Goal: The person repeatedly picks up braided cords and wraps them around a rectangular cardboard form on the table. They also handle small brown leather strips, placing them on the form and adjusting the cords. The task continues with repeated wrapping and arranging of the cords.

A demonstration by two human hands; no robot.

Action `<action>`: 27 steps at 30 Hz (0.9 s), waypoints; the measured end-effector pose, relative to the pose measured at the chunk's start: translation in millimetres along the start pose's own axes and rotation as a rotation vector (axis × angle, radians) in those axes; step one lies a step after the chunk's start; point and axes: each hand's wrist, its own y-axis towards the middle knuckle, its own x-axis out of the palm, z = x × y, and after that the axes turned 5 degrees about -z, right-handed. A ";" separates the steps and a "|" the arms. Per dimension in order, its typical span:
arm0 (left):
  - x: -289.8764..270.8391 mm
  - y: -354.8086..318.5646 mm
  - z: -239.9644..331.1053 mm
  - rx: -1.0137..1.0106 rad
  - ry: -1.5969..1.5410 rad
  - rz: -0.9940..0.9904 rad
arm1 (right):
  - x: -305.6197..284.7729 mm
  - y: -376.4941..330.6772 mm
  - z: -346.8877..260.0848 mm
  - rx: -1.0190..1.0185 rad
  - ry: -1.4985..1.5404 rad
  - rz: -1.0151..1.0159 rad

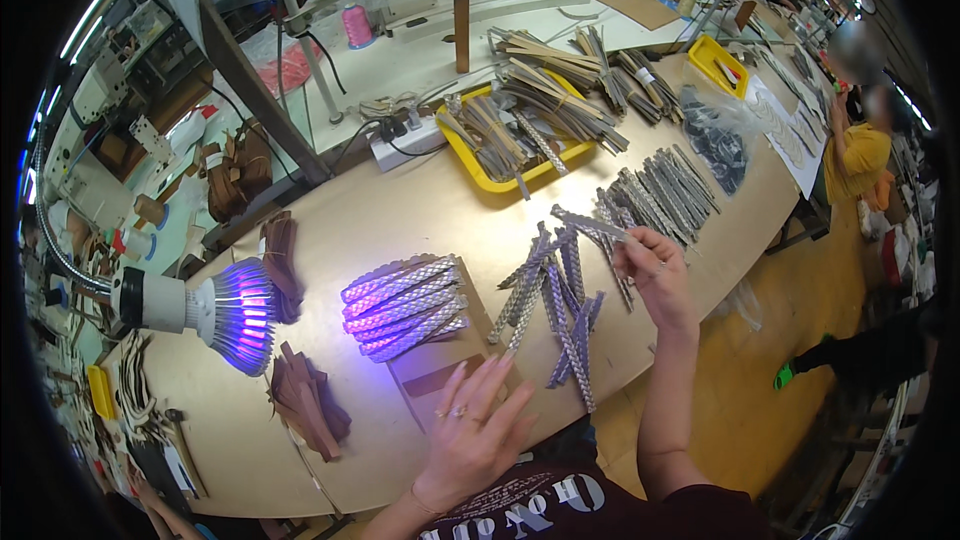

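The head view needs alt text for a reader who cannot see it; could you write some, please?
A person's right hand lifts a silver braided strap from a loose pile on a workbench. The left hand rests flat by a cardboard sheet near straps under a violet lamp.

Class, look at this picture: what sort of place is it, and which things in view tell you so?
Probably a factory workshop, perhaps for shoes or leather goods. The long workbench carries loose silver braided strips, a yellow tray holds bundled strips, and thread cones stand behind. The right hand holds one strip.

The left hand (470, 430) blurs at its fingertips, a brown board (440, 365) lies partly hidden under silver strips (405, 305), and the far benches are too small to read.
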 end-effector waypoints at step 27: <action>0.1 55.0 -2.0 -0.375 -1.113 0.274 | 65.3 -39.8 -33.3 0.202 -0.311 -0.279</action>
